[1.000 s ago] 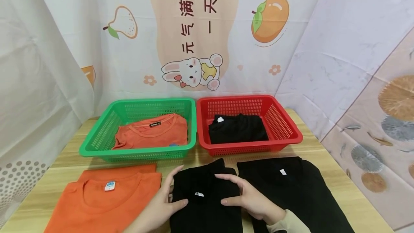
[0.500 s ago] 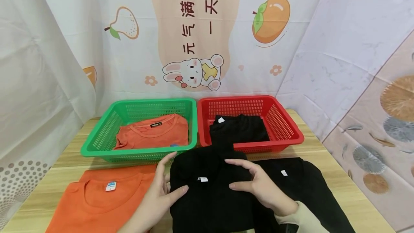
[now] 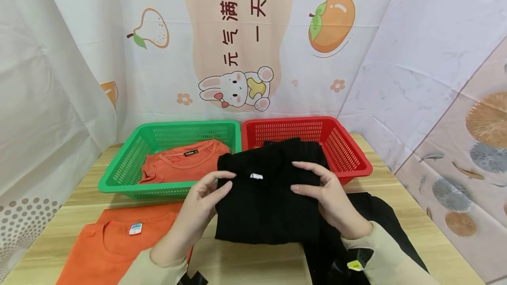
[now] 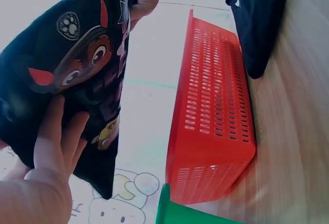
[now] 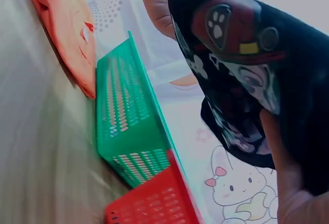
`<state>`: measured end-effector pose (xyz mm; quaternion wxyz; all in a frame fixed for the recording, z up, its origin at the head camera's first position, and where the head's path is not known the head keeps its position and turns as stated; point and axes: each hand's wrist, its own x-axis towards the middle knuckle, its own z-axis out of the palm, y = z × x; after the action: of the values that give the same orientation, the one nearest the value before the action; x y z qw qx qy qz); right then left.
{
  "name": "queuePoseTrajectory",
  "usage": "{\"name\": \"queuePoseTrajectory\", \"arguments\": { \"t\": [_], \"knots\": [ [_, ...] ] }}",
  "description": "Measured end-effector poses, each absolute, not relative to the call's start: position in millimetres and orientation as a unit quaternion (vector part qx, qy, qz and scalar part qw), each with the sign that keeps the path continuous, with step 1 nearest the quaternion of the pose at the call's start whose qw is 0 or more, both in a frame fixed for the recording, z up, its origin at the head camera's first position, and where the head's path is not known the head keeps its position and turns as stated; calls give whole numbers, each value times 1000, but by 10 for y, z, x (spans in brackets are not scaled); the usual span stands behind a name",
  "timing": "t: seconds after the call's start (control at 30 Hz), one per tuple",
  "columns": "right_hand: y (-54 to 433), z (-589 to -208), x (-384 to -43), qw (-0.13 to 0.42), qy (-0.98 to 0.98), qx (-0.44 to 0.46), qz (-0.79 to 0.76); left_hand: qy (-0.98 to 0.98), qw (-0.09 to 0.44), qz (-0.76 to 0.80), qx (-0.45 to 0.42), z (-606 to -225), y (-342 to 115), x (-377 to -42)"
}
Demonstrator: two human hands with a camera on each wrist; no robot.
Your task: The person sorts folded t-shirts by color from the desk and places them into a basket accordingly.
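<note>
A folded black T-shirt (image 3: pixel 265 210) with a white neck label is held up above the table, just in front of the red basket (image 3: pixel 356 162). My left hand (image 3: pixel 202 201) grips its left edge, thumb on top and fingers beneath. On the opposite edge, my right hand (image 3: pixel 328 197) pinches the cloth the same way. Cartoon dog prints show on the underside of the shirt (image 4: pixel 77 54) in the left wrist view. Inside the red basket lies another black shirt (image 3: pixel 318 151), partly hidden behind the held one.
Left of the red basket stands a green basket (image 3: pixel 119 175) with an orange shirt (image 3: pixel 186 162) in it. An orange shirt (image 3: pixel 115 241) lies at the table's front left. Another black shirt (image 3: pixel 380 219) lies front right, partly under my right arm. A printed curtain (image 3: pixel 158 78) hangs behind.
Both hands have lifted the folded black T-shirt off the table and carried it forward and slightly right, toward the red basket. Bare wood now shows where it lay.
</note>
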<state>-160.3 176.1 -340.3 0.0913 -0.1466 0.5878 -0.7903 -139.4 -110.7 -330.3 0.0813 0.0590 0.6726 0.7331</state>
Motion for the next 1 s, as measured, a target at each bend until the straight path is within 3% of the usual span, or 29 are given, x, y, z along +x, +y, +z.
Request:
{"name": "queuePoseTrajectory", "arguments": {
  "t": [0.13, 0.27, 0.8, 1.0],
  "knots": [
    [1798, -3307, -1690, 72, 583, -126, -800, 660, 136, 732, 99, -3255, -1115, -1539],
    [1837, -3214, -1818, 58, 592, -110, -796, 683, 151, 703, 125, -3211, -1087, -1669],
    [1992, -2997, -2312, 33, 664, -83, -742, 762, 88, 631, 119, -3080, -862, -2150],
    [2072, -2962, -2488, -23, 711, -86, -697, 782, 50, 610, 117, -3036, -716, -2330]
  ]
}}
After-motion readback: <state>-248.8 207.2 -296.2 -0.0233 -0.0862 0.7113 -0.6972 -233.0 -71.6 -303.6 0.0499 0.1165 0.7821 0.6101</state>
